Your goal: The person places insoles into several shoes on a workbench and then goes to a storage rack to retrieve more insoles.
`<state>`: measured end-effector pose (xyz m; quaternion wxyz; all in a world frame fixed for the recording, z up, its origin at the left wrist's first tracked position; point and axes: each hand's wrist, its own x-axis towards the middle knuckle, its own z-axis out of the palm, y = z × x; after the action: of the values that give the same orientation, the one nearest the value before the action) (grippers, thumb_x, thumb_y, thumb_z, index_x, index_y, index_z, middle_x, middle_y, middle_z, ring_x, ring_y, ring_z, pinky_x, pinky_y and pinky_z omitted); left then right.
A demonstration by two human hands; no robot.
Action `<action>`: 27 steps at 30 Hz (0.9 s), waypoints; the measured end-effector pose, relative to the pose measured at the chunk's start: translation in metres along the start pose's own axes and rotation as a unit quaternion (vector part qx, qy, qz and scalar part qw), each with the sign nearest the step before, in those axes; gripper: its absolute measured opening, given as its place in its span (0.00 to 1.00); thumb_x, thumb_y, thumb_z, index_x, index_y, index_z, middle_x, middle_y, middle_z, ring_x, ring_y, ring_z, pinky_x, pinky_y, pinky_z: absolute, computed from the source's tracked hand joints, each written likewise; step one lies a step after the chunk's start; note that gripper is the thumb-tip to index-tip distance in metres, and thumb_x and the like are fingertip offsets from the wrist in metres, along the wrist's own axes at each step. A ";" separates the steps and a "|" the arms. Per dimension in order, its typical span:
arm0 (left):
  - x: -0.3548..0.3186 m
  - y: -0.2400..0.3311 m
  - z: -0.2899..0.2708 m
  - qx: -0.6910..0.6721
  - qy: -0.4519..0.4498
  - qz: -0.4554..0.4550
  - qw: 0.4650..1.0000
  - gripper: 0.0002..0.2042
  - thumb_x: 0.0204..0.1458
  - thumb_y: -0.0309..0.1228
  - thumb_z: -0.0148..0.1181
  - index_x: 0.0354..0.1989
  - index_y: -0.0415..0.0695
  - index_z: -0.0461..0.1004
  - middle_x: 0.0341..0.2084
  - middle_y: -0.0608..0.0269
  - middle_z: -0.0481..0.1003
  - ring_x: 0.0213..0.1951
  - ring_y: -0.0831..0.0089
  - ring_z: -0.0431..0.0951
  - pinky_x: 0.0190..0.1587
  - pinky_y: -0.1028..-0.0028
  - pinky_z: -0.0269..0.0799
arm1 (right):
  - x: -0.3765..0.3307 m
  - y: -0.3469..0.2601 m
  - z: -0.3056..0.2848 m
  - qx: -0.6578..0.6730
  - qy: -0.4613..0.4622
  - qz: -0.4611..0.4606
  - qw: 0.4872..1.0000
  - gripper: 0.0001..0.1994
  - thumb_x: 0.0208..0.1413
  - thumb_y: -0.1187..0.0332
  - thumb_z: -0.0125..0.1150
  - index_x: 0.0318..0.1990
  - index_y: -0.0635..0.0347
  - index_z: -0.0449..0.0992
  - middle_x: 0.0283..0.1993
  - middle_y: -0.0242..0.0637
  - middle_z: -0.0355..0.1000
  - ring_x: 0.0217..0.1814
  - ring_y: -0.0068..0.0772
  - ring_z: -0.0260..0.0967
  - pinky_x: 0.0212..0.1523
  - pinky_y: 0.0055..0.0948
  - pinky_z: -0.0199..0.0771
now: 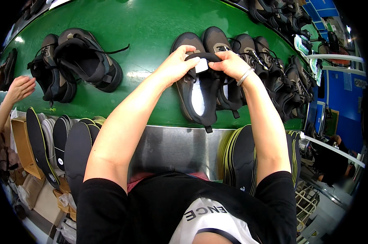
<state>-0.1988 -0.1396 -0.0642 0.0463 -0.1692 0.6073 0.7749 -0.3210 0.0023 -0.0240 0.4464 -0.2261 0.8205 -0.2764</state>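
Note:
My left hand [178, 65] and my right hand [231, 66] pinch the padded black shoe tongue [207, 56] from its two sides. A small white label [201, 66] shows on the tongue between my thumbs. The tongue belongs to a dark grey and black shoe [183, 96], toe pointing away from me, with a white surface visible inside. Close against its right side lies a matching shoe [220, 38]. A silver bracelet [245, 76] circles my right wrist.
Several more shoes [249, 53] line the green work surface [147, 61] to the right. Two loose-laced shoes [88, 61] stand at left, near a co-worker's hand [22, 88]. Black insoles stand along the near metal edge, in left [76, 148] and right [242, 154] stacks.

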 end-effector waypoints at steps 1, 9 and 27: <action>0.001 0.000 0.000 -0.001 -0.002 0.000 1.000 0.24 0.48 0.30 0.52 0.52 0.35 0.54 0.39 0.53 0.68 0.42 0.72 0.68 0.46 0.76 0.62 | 0.001 0.001 0.000 0.003 0.002 0.001 1.000 0.13 0.42 0.66 0.57 0.37 0.59 0.75 0.27 0.31 0.71 0.31 0.22 0.66 0.38 0.22 0.62; -0.006 0.004 -0.010 0.044 0.011 0.021 0.999 0.24 0.48 0.36 0.53 0.52 0.37 0.56 0.39 0.55 0.69 0.40 0.71 0.70 0.44 0.75 0.64 | 0.004 -0.002 0.005 -0.044 0.014 -0.002 0.999 0.14 0.41 0.64 0.57 0.37 0.58 0.74 0.27 0.32 0.72 0.32 0.23 0.67 0.39 0.23 0.62; -0.100 0.068 -0.158 0.792 0.065 -0.361 0.488 0.24 0.41 0.42 0.55 0.49 0.49 0.66 0.56 0.58 0.56 0.60 0.64 0.49 0.57 0.44 0.29 | -0.029 -0.007 0.009 -0.081 0.055 -0.202 0.974 0.17 0.43 0.61 0.57 0.40 0.59 0.71 0.34 0.37 0.71 0.39 0.29 0.67 0.40 0.27 0.65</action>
<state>-0.0917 -0.2951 -0.0020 0.3968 -0.3149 0.8522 -0.1310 -0.2981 0.0122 -0.0057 0.3155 -0.4072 0.8007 -0.3059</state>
